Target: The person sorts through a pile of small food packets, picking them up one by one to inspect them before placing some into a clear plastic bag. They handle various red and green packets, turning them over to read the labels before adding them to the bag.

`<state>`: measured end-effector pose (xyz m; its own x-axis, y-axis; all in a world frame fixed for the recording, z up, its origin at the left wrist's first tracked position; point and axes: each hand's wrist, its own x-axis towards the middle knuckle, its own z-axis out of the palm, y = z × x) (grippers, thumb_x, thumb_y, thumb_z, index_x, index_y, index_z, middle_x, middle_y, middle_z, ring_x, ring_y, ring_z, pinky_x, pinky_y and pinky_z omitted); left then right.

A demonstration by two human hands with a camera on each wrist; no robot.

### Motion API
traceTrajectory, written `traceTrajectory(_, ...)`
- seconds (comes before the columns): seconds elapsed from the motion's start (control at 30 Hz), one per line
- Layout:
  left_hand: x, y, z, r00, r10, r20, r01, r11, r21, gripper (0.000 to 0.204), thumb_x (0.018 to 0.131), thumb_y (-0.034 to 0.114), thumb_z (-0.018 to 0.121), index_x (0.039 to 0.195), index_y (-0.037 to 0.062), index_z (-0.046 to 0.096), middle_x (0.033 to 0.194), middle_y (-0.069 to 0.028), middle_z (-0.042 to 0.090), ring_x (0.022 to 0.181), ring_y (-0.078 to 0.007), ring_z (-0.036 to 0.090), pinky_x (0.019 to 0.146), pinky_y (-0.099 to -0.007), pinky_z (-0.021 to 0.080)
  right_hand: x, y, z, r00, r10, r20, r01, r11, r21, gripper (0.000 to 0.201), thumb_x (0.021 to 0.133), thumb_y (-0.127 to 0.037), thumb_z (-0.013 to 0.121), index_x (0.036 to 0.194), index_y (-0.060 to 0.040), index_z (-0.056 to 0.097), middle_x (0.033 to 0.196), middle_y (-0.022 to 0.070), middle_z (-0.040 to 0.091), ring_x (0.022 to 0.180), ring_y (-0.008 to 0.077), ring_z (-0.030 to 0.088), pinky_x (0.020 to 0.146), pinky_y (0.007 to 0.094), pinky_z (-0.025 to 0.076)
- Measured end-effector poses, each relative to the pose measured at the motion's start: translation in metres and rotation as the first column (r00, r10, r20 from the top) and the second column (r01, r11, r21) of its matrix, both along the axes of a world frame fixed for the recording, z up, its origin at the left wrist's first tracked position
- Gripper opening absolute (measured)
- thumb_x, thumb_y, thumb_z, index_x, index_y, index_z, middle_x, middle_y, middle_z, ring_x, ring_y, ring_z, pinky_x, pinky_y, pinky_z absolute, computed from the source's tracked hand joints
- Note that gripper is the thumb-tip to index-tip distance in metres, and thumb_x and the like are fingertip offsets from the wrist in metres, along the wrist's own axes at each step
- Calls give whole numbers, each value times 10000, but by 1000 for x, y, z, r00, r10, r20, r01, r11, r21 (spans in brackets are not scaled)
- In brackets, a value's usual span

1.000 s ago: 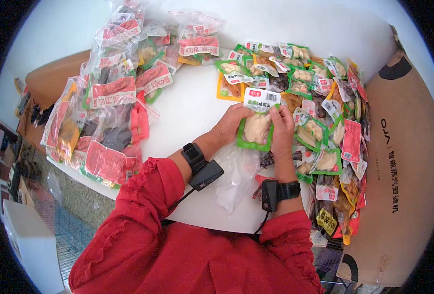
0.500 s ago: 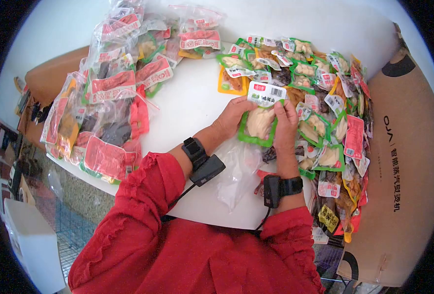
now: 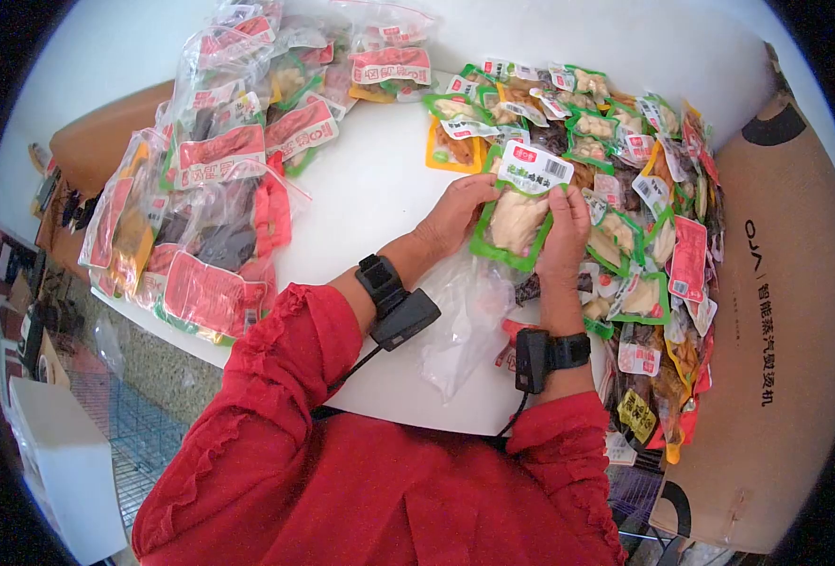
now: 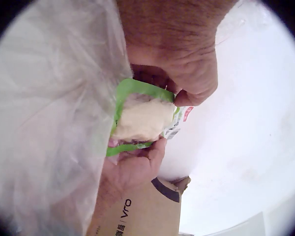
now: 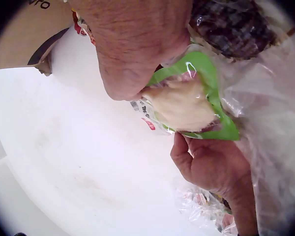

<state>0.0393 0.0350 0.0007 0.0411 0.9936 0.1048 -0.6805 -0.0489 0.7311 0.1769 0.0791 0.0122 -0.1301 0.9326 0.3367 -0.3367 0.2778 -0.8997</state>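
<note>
Green-edged packet [image 3: 515, 223], clear-fronted, with pale food inside and a white label bearing a red mark and a barcode. It was held between the two hands above the worktop [image 3: 370, 193], label end away from the person, slightly tilted. The fingers of the left hand [image 3: 455, 217] gripped its left edge near the label; the fingers of the right hand [image 3: 565, 236] gripped its right edge, the thumb lying at the front beside the label. Both wrists bore a black strap and a small black device, and the sleeves [image 3: 281, 363] were red.

Just below the packet, toward the person, a crumpled clear bag [image 3: 457, 332] lay on the white worktop. To the right, near the right hand, spread a dense pile of sealed food packets [image 3: 642, 304], with green, yellow and red edges, some overlapping; a yellow-edged packet [image 3: 453, 151] lay at its far left margin. Along the left side of the worktop stood a heap of clear bags with red-and-white labels [image 3: 217, 162], holding further packets. Beyond the pile on the right was a large cardboard box [image 3: 767, 283] with black print.
</note>
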Motion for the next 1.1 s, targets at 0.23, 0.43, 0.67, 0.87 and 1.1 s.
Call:
traceTrajectory(0.23, 0, 1, -3, 999, -21, -44, 24, 996, 80, 282, 746, 64, 440, 998, -29, 523, 948, -67, 557, 866, -125, 519, 792, -252, 418, 1, 0, 0, 999, -31, -38, 29, 999, -35, 137, 854, -156, 498, 774, -47, 522, 733, -38, 507, 678, 43, 433, 629, 197, 363)
traceTrajectory(0.43, 0, 2, -4, 996, -25, -91, 28, 999, 25, 324, 757, 67, 454, 1067, -14, 500, 1006, -75, 560, 916, -143, 530, 833, -269, 415, 5, 6, -7, 1000, 7, -24, -8, 1000, -30, 127, 854, -156, 498, 806, -43, 533, 765, -25, 530, 700, 47, 450, 649, 197, 372)
traceTrajectory(0.67, -1, 4, -8, 991, -4, -133, 6, 1000, 17, 316, 792, 68, 501, 1103, 11, 500, 1028, -65, 571, 934, -143, 546, 833, -278, 436, -1, -4, 1, 995, 104, -11, -105, 989, -103, 197, 824, -124, 546, 990, -18, 542, 916, 28, 589, 803, 92, 538, 708, 228, 431)
traceTrajectory(0.87, -1, 5, -10, 987, 13, -159, -7, 999, 35, 304, 789, 61, 506, 1089, 14, 507, 1017, -62, 572, 920, -144, 548, 835, -280, 435, 1, 0, -2, 992, 129, -10, -130, 986, -106, 206, 806, -109, 565, 991, -23, 536, 903, 28, 590, 773, 97, 546, 686, 234, 441)
traceTrajectory(1.1, 0, 5, -11, 993, 3, -117, -2, 1000, 11, 292, 778, 61, 500, 1067, 19, 515, 998, -59, 572, 906, -142, 546, 826, -276, 434, 2, 1, -5, 996, 89, 30, -86, 992, -91, 186, 810, -108, 548, 973, -19, 547, 885, 25, 591, 785, 93, 534, 707, 237, 426)
